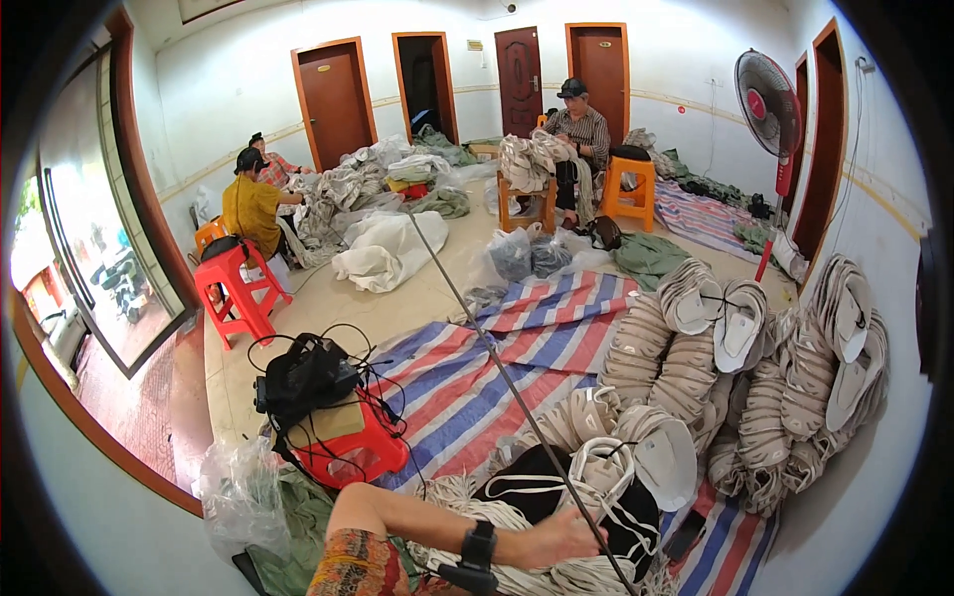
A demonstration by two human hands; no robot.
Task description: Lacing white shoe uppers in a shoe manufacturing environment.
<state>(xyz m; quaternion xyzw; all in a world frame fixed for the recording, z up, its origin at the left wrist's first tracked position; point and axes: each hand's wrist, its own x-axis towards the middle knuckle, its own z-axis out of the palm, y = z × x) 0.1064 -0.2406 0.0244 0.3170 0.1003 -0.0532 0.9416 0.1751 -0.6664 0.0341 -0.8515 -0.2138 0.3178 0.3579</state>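
My left hand (558, 539) reaches across from the lower left, a black watch-like band (478, 546) on its wrist. Its fingers are curled among long off-white laces (527, 574), and what they grip is hidden. Just above the hand, a beige shoe upper (602, 471) with white laces rests on black cloth (537, 475). Beside it lies a bundle of nested shoe uppers, a pale sole-shaped face (664, 467) turned outward. A thin dark rod (497, 363) slants across the view and passes in front of the fingers. My right hand is out of view.
Tied stacks of beige uppers (765, 417) crowd the right. A red stool (363, 447) bears a black bag (308, 377) and cables. Striped sheeting (447, 387) covers the floor. Farther back, three people sit among piles; a fan (767, 104) stands by the right wall.
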